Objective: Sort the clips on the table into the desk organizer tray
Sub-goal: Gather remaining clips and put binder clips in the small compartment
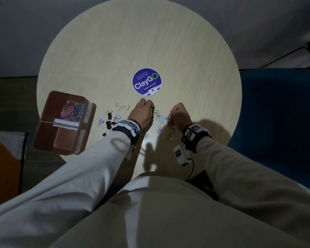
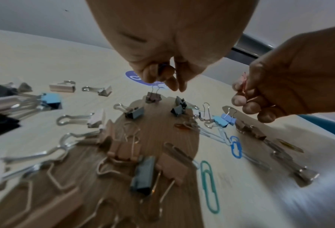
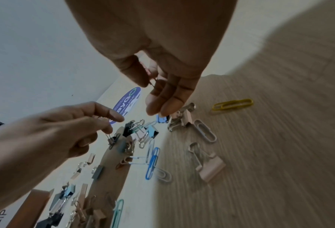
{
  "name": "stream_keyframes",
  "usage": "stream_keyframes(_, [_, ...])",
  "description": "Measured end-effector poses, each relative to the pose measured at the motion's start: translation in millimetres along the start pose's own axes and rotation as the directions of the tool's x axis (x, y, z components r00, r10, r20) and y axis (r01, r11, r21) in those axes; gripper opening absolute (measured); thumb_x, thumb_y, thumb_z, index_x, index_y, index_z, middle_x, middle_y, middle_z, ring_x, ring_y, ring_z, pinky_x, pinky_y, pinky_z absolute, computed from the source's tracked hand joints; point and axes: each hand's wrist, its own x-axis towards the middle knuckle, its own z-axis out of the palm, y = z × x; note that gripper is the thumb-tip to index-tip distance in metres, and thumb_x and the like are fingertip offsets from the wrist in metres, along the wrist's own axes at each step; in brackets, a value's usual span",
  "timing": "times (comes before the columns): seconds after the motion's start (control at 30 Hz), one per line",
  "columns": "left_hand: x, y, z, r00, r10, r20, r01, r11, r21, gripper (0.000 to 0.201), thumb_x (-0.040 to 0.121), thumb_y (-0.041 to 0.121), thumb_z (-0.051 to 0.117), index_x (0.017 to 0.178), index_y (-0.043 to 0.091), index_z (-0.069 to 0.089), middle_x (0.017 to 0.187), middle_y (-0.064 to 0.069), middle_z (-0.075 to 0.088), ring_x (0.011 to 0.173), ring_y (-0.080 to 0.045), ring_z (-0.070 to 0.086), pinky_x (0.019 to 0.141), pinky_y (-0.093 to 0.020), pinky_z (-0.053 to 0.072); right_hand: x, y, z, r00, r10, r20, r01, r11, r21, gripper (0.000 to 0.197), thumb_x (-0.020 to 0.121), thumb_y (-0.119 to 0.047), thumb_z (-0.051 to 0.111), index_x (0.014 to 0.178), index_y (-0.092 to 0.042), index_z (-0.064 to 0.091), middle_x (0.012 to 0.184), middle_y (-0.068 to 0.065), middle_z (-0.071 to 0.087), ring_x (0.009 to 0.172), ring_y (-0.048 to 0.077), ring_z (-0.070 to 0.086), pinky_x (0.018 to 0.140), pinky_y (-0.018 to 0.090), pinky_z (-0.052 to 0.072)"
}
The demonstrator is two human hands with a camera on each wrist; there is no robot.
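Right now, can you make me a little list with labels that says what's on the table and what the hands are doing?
table: round, pale wood
sticker: purple, round
tray: brown organizer, at the table's left edge
far compartment: colourful paper clips
near compartment: looks empty
loose clips: binder clips and paper clips scattered near the hands
left hand: fingers curled round something small
right hand: pinching a pinkish clip

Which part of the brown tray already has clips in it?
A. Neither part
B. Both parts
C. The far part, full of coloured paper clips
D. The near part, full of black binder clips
C: the head view shows coloured paper clips heaped in the far compartment of the tray, while the near compartment looks bare.
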Motion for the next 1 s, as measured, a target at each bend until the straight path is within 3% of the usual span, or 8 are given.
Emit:
stream_keyframes(0.13, [6.4,0.8,0.6,0.997,-0.051,0.051,0.042,0.988,0.151,0.028,0.089,0.012,0.055,0.117,0.013,0.053,0.109,-0.012,0.048,0.09,-0.032,0.055,0.071,-0.043,0.052,1.0,-5.7,5.3,0.999,-0.018,0.049,0.022,0.997,-0.071,0.018,0.076,-0.019,0.058,0.077,-0.016,0.04,0.058,0.008,0.054,0.04,0.018,0.05,0.047,0.026,0.037])
stream_keyframes(0.23, [10.3,-2.2,-1.8,0.997,-0.07,0.042,0.064,0.987,0.146,0.023,0.088,0.009,0.057,0.11,0.011,0.054,0.107,-0.012,0.05,0.089,-0.033,0.055,0.07,-0.043,0.051,2.4,-7.2,7.7,0.989,-0.115,0.088,0.136,0.945,-0.298,0.015,0.092,-0.023,0.051,0.087,-0.014,0.04,0.066,0.009,0.055,0.055,0.028,0.054,0.059,0.034,0.042])
stream_keyframes(0.33, [11.1,-8.0,-6.4,0.996,-0.085,0.012,0.082,0.986,0.148,0.02,0.085,0.004,0.056,0.104,0.011,0.055,0.105,-0.012,0.05,0.087,-0.034,0.055,0.067,-0.04,0.046,4.3,-8.0,8.2,0.967,-0.183,0.177,0.247,0.845,-0.475,0.002,0.096,-0.009,0.041,0.097,-0.01,0.041,0.073,0.013,0.053,0.066,0.036,0.049,0.061,0.036,0.035])
stream_keyframes(0.47, [9.0,-12.3,-11.4,0.991,-0.123,-0.043,0.129,0.976,0.176,0.023,0.082,0.002,0.059,0.103,0.009,0.054,0.104,-0.014,0.049,0.084,-0.033,0.053,0.063,-0.035,0.038,3.9,-13.1,4.1,0.93,-0.196,0.31,0.361,0.641,-0.677,0.019,0.092,-0.01,0.055,0.11,-0.007,0.049,0.083,0.012,0.058,0.075,0.031,0.052,0.067,0.029,0.032])
stream_keyframes(0.53, [8.4,-9.5,-12.5,0.994,-0.098,-0.049,0.105,0.978,0.179,0.024,0.079,0.004,0.062,0.101,0.011,0.055,0.102,-0.012,0.048,0.082,-0.032,0.053,0.061,-0.033,0.037,7.8,-12.2,5.3,0.912,-0.201,0.358,0.403,0.603,-0.688,0.021,0.089,-0.013,0.062,0.107,-0.008,0.052,0.095,0.015,0.064,0.085,0.033,0.059,0.07,0.029,0.035])
stream_keyframes(0.67, [10.8,-0.4,-10.0,0.998,-0.001,0.056,-0.007,0.99,0.142,0.028,0.076,0.004,0.063,0.101,0.016,0.063,0.102,-0.006,0.051,0.086,-0.027,0.056,0.068,-0.036,0.049,9.5,-13.8,12.0,0.914,-0.198,0.353,0.399,0.583,-0.707,0.017,0.086,-0.014,0.065,0.1,-0.011,0.055,0.098,0.013,0.066,0.091,0.034,0.062,0.076,0.035,0.046])
stream_keyframes(0.8, [16.4,5.4,-8.0,0.987,0.03,0.157,-0.055,0.986,0.155,0.021,0.085,0.009,0.063,0.105,0.016,0.067,0.107,-0.007,0.055,0.093,-0.028,0.058,0.076,-0.036,0.05,8.3,-12.0,15.9,0.933,-0.201,0.298,0.359,0.575,-0.735,0.014,0.084,-0.015,0.061,0.098,-0.011,0.058,0.096,0.013,0.067,0.088,0.034,0.062,0.074,0.036,0.047])
stream_keyframes(1.0, [15.6,11.5,-7.5,0.972,0.024,0.236,-0.075,0.975,0.211,0.01,0.08,0.008,0.062,0.088,0.015,0.062,0.099,-0.007,0.054,0.088,-0.029,0.057,0.071,-0.037,0.048,6.0,-6.4,26.9,0.952,-0.209,0.225,0.305,0.571,-0.762,0.017,0.084,-0.015,0.056,0.099,-0.006,0.059,0.096,0.018,0.068,0.089,0.039,0.063,0.073,0.037,0.048])
